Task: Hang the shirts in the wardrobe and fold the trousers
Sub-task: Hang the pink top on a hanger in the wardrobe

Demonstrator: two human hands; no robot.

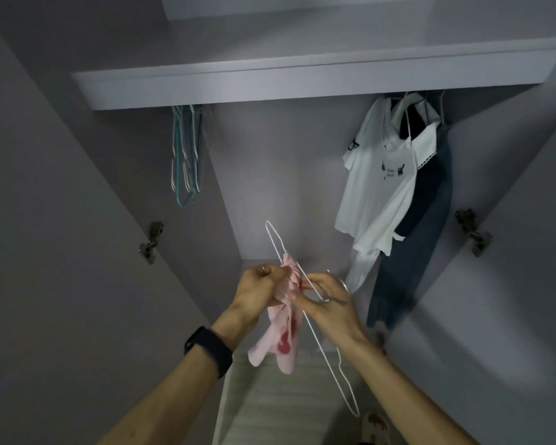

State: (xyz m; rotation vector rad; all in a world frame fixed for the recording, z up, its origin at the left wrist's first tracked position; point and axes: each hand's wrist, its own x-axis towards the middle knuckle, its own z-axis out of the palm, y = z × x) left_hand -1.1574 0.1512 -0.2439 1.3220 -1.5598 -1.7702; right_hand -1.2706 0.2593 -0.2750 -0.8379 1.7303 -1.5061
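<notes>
Up and to the left of the left hand [257, 290], a bunch of empty hangers [185, 162] hung under the wardrobe shelf [302, 78], too tightly packed to count. A door hinge [151, 240] sat lower on that side. The left hand, with a black wristband [209, 350] on its wrist, was closed round the gathered top of a pink shirt [280, 345]. The rest of the shirt drooped below the knuckles.

Between the two hands ran a white wire hanger [317, 341], tilted steeply, with one end above the hands and the other far below them. The right hand [331, 303] pinched its wire close to the bunched cloth. The hook was hard to make out behind the fingers.

Above and to the right of the right hand hung a white printed T-shirt [382, 187], a white lace-trimmed top [427, 146] and a dark blue garment [424, 236]. A second hinge [474, 231] lay beyond them.

The shirt looked only partly threaded. With the cloth so crumpled, the wire end could catch inside the neck or come out through a sleeve, leaving the shirt lopsided. If the left grip loosened on the tilted hanger, the shirt could slide off the thin wire and drop.

By count there were one pink shirt, one hanger in hand, two hinges and at least three garments already hung. No trousers could be identified.
</notes>
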